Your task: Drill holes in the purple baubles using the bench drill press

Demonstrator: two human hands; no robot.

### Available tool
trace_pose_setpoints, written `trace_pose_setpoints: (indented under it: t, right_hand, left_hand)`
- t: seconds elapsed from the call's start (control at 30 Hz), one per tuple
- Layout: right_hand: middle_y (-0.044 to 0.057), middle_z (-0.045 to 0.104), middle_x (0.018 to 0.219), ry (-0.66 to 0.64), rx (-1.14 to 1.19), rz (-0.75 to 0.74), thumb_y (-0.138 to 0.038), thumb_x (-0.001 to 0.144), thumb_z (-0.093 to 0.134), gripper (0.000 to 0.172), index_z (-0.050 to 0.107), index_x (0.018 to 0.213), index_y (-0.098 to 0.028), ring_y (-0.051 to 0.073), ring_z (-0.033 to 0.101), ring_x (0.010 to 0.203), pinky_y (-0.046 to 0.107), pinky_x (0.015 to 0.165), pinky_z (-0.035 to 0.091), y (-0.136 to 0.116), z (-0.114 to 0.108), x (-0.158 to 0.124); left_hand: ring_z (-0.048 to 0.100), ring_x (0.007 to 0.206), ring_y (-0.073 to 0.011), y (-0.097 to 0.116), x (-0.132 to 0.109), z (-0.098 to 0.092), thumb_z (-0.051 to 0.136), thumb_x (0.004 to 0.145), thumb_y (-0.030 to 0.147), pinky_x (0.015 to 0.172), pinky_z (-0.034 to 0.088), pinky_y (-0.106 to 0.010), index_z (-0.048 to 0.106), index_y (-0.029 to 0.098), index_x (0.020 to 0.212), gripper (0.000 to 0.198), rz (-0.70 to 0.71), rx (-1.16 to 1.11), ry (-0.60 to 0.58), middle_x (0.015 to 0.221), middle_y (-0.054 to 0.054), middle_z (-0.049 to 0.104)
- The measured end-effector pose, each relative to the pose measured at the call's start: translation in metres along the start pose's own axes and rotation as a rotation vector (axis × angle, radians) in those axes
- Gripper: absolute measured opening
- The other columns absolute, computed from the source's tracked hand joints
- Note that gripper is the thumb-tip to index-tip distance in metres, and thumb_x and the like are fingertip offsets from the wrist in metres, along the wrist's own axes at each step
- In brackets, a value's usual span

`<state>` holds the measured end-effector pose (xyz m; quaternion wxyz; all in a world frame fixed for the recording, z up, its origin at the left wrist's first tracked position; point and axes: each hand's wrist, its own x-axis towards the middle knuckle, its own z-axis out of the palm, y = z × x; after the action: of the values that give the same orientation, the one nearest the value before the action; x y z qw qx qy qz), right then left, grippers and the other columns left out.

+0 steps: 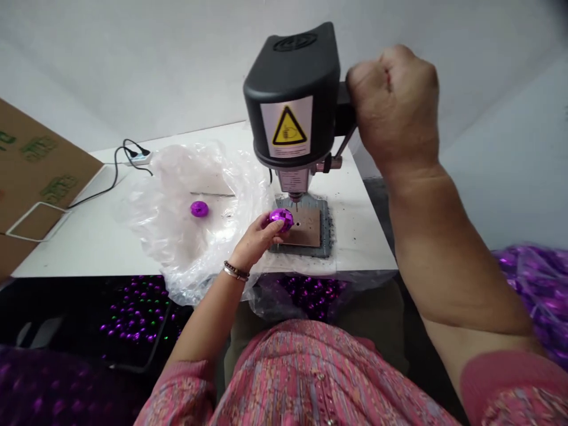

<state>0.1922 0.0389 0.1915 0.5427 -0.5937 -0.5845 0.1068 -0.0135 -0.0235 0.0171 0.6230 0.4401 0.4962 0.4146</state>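
Left hand (256, 238) is pinching a purple mirrored ball (281, 219) between fingertips and thumb, holding it just beside the drill bit (296, 205), at 6 o'clock from the bench drill head (293, 94). Right hand (393, 106) is closing in a fist around a side handle (344, 100) at the head's 3 o'clock. A second ball (199, 208) is lying on crumpled plastic sheeting (190, 248) at 9 o'clock on the worktop (364, 236), and many more purple balls (137, 310) are sitting in a black tray at 7 o'clock.
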Motion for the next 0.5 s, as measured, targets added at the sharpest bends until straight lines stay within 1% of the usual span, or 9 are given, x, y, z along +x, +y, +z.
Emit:
trace_pose_setpoints:
  t: [0.07, 0.17, 0.33, 0.5]
  right_hand:
    - [-0.006, 0.020, 0.058, -0.020, 0.010, 0.016, -0.021, 0.093, 0.050, 0.043, 0.025, 0.059, -0.015, 0.003, 0.018, 0.059, 0.025, 0.061, 0.017, 0.000, 0.001, 0.005]
    - [-0.006, 0.019, 0.059, -0.027, 0.034, 0.012, -0.024, 0.094, 0.050, 0.044, 0.024, 0.060, -0.015, 0.003, 0.017, 0.060, 0.024, 0.061, 0.018, 0.002, 0.002, 0.007]
    - [-0.007, 0.018, 0.061, -0.030, 0.074, -0.005, -0.025, 0.095, 0.048, 0.044, 0.022, 0.062, -0.015, 0.002, 0.016, 0.062, 0.022, 0.063, 0.019, 0.004, 0.003, 0.005]
    - [-0.007, 0.019, 0.062, -0.051, 0.079, -0.028, -0.029, 0.096, 0.047, 0.044, 0.021, 0.063, -0.016, 0.001, 0.017, 0.063, 0.021, 0.065, 0.019, 0.007, 0.004, 0.005]
  left_hand:
    - [0.066, 0.076, -0.0113, -0.003, 0.011, 0.003, 0.073, 0.080, 0.040, 0.059, 0.049, -0.019, 0.061, 0.015, 0.117, 0.047, -0.022, 0.084, 0.043, 0.106, -0.008, 0.069]
    - [0.065, 0.072, -0.0107, -0.007, 0.021, 0.008, 0.072, 0.080, 0.037, 0.056, 0.048, -0.018, 0.060, 0.014, 0.118, 0.045, -0.044, 0.196, 0.088, 0.101, -0.007, 0.068]
    - [0.061, 0.064, -0.0100, -0.012, 0.028, 0.017, 0.067, 0.084, 0.032, 0.055, 0.046, -0.018, 0.057, 0.014, 0.123, 0.044, -0.062, 0.357, 0.116, 0.081, -0.003, 0.066]
    - [0.059, 0.064, -0.0110, -0.011, 0.032, 0.020, 0.066, 0.084, 0.035, 0.058, 0.047, -0.021, 0.057, 0.016, 0.125, 0.046, -0.024, 0.555, 0.124, 0.084, -0.003, 0.067]
